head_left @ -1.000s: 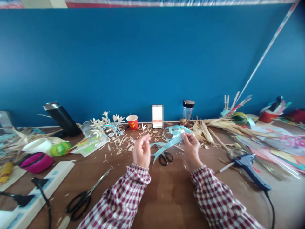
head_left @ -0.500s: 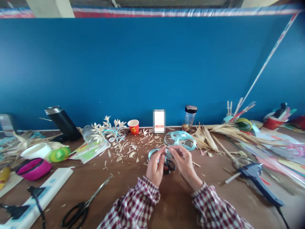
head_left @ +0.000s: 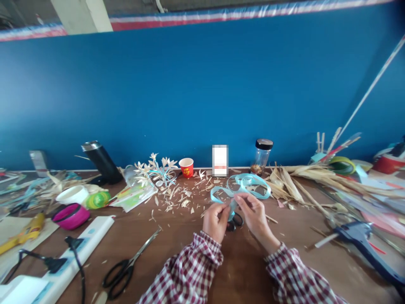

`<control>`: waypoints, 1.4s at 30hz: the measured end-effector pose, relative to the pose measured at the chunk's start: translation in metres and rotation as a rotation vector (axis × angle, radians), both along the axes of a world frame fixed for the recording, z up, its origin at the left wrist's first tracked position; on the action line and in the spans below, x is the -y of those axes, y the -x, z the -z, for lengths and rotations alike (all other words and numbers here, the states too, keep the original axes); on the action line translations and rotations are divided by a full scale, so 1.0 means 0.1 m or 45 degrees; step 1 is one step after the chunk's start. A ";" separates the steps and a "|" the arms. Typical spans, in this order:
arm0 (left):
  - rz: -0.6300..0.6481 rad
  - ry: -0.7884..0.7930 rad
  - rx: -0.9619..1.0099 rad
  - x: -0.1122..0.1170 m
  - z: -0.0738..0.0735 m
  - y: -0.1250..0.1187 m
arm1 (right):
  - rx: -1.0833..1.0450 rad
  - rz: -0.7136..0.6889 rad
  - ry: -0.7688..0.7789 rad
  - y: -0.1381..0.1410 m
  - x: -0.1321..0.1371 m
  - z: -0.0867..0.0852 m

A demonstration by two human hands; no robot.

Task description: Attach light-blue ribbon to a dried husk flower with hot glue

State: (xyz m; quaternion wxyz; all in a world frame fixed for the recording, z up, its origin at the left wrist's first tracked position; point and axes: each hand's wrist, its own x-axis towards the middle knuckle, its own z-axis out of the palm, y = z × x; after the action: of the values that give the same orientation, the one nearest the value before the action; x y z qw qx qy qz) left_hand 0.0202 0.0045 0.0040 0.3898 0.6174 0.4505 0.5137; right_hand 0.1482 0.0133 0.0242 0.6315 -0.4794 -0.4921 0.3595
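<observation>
A light blue ribbon (head_left: 253, 179) lies in loose loops on the brown table, and one end runs up to my hands. My left hand (head_left: 216, 220) pinches this end between thumb and forefinger. Close beside it, my right hand (head_left: 252, 212) has its fingertips closed on the same pale strip. Just beneath the hands lies a small pair of scissors with black handles (head_left: 238, 219), partly hidden by the fingers and ribbon. Larger black-handled scissors (head_left: 130, 262) rest to the left of my left sleeve, blades pointing away.
White-petalled flowers (head_left: 155, 169), a red paper cup (head_left: 186, 167) and a black-lidded jar (head_left: 262, 156) stand along the back. Pale scraps litter the middle. A power strip (head_left: 85, 249) lies left; a blue glue gun (head_left: 363, 240) and dry husks (head_left: 289, 183) lie right.
The view has turned left, so most things sit further right. My hands have shifted on the ribbon, and its near loop now spreads wider behind the left hand.
</observation>
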 end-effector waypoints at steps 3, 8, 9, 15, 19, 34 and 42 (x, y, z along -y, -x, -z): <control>0.009 0.010 0.024 0.01 -0.01 -0.01 | 0.028 0.015 -0.010 -0.01 0.00 0.00; -0.007 0.029 0.042 0.01 0.01 -0.01 | 0.031 0.011 -0.014 -0.02 0.00 0.01; -0.012 0.014 0.021 0.01 0.01 -0.01 | 0.027 0.009 -0.012 -0.02 0.00 0.02; -0.044 -0.120 -0.119 0.02 0.01 0.00 | -0.035 -0.006 0.018 -0.02 -0.02 0.04; -0.052 -0.130 -0.136 0.00 0.02 0.00 | -0.044 0.005 0.011 -0.02 -0.03 0.07; -0.068 -0.166 -0.148 -0.02 0.02 0.02 | -0.020 0.002 0.023 -0.02 -0.02 0.11; -0.034 -0.089 -0.058 -0.02 0.00 0.01 | 0.020 -0.013 -0.001 -0.04 -0.03 0.10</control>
State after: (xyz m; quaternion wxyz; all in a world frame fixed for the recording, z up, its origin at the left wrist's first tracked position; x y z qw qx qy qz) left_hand 0.0189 0.0065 0.0042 0.3506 0.6361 0.4494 0.5201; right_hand 0.1524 0.0160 0.0137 0.6259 -0.4795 -0.4996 0.3589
